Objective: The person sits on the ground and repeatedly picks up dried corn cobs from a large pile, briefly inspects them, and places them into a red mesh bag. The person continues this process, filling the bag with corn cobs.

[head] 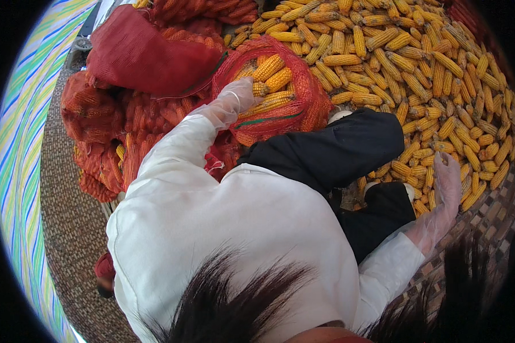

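My left hand (239,95), in a clear plastic glove, reaches into the mouth of a red mesh sack (311,103) and lies against the ears of corn (279,79) inside; its fingertips are partly hidden, so a grip cannot be told. The sack is held wide at its mouth and filled with yellow ears. On the right, my right hand (448,176), also in a clear plastic glove, is at the near edge of a big heap of corn ears (390,64). Its fingers are bent and apart, with no ear seen between them.
Several filled red mesh sacks (141,111) lie on the left, with a red mesh cloth or empty sack (141,55) draped over them. Patterned floor (68,180) runs along the left, beside a striped sheet (21,171). Tiled floor (489,214) borders the heap at right.
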A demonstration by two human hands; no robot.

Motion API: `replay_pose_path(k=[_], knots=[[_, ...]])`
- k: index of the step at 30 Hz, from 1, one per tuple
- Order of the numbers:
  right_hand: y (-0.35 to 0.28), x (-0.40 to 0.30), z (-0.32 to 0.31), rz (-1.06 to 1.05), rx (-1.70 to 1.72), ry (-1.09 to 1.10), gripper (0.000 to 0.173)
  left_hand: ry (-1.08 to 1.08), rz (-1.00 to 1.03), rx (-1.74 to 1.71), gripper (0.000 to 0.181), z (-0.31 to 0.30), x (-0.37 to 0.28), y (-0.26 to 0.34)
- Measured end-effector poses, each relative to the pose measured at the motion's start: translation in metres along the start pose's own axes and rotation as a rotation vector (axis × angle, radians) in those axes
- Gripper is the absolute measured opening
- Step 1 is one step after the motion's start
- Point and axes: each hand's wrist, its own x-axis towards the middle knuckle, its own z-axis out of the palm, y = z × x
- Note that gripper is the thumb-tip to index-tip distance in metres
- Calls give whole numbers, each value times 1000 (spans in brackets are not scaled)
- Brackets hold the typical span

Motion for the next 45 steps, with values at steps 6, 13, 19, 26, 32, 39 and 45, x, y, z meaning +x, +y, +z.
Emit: replay_pose_path(k=[6,13,19,26,32,39,45], knots=[[-8,-2,-5,22,-60,-36,62,-80,61,107,72,6,19,-11],[27,15,8,-64,-58,29,65,-239,127,209,74,19,25,-30],[18,9,1,24,62,-52,66,-89,86,70,72,37,16,-28],[15,-8,3,-92,-32,46,68,67,-2,-207,97,72,14,-23],[19,6,3,-102,-143,44,63,166,-25,-111,102,78,13,-16],[25,2,7,-84,31,29,58,-159,-4,154,60,-11,-7,12],[30,-22,0,-55,-4,138,60,118,253,-154,44,-55,16,65]])
